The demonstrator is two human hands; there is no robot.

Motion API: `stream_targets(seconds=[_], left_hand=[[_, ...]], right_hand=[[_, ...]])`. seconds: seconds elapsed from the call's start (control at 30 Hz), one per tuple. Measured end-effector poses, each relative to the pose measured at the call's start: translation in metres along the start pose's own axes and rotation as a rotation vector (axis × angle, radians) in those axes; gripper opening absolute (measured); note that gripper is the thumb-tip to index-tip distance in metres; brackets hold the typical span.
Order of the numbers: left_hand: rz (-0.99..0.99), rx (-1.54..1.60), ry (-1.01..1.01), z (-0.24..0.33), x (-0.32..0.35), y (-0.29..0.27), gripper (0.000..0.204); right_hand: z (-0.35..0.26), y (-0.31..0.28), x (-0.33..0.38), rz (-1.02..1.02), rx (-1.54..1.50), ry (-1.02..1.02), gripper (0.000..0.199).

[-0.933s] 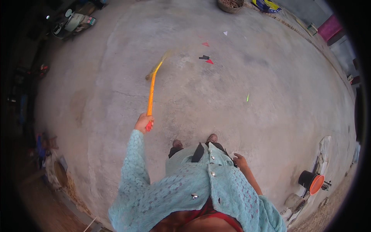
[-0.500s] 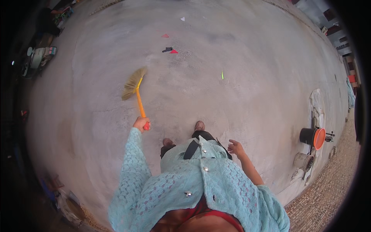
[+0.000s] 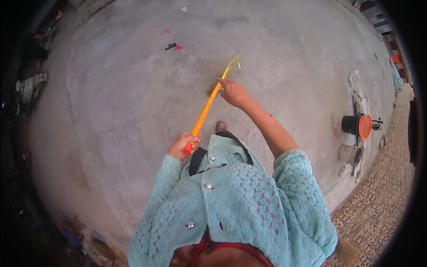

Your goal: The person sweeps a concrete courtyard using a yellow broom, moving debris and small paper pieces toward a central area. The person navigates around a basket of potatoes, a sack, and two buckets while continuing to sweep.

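Observation:
A broom (image 3: 206,113) with an orange-yellow handle slants away from me across the floor. My left hand (image 3: 179,146) is wrapped round the handle near its red end. Higher up, my right hand (image 3: 235,94) has its fingers closed on the handle, close to the bristles. The straw bristles are blurred and partly hidden behind the handle and right hand. A thin green scrap (image 3: 239,65) lies beside the broom's head. Farther off to the left are a red scrap (image 3: 179,47), a black piece (image 3: 170,46) next to it, and another reddish scrap (image 3: 165,31).
Grey concrete floor (image 3: 120,102) spreads around me. At the right stand a black bucket (image 3: 350,125), an orange one (image 3: 365,127) and a pale bucket (image 3: 347,154), near a crumpled whitish sheet (image 3: 357,86). Small-patterned paving (image 3: 378,209) runs along the right edge. Dim clutter lines the left.
The broom has swung from the left to the middle, near the green scrap. My right hand has come up from my side onto its handle. My left hand has shifted right.

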State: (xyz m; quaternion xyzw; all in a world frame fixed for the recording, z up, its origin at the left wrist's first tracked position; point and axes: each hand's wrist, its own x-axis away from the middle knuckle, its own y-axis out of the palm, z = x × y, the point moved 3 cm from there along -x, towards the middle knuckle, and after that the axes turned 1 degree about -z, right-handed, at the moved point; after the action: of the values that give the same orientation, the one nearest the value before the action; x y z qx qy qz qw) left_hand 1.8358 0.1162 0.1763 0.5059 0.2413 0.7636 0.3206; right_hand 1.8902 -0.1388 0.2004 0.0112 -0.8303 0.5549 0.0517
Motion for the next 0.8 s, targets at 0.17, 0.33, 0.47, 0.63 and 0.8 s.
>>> stream_targets(seconds=[0.17, 0.33, 0.47, 0.63, 0.8], left_hand=[[-0.026, 0.005, 0.025, 0.012, 0.029, 0.032, 0.034], [-0.057, -0.009, 0.087, 0.022, 0.036, 0.047, 0.033], [0.002, -0.007, 0.104, 0.03, 0.05, 0.06, 0.031], [0.041, -0.298, 0.075, 0.042, 0.083, 0.078, 0.034], [1.23, -1.08, 0.955, 0.176, 0.2, 0.115, 0.047]], right_hand=[[-0.034, -0.026, 0.006, 0.059, 0.391, -0.19, 0.022], [-0.057, -0.015, 0.012, -0.264, 0.185, -0.454, 0.04], [-0.079, 0.0, 0.019, -0.331, 0.208, -0.643, 0.049], [-0.126, 0.005, 0.005, -0.322, 0.322, -0.858, 0.012], [-0.137, 0.013, 0.011, -0.428, 0.342, -0.961, 0.008]])
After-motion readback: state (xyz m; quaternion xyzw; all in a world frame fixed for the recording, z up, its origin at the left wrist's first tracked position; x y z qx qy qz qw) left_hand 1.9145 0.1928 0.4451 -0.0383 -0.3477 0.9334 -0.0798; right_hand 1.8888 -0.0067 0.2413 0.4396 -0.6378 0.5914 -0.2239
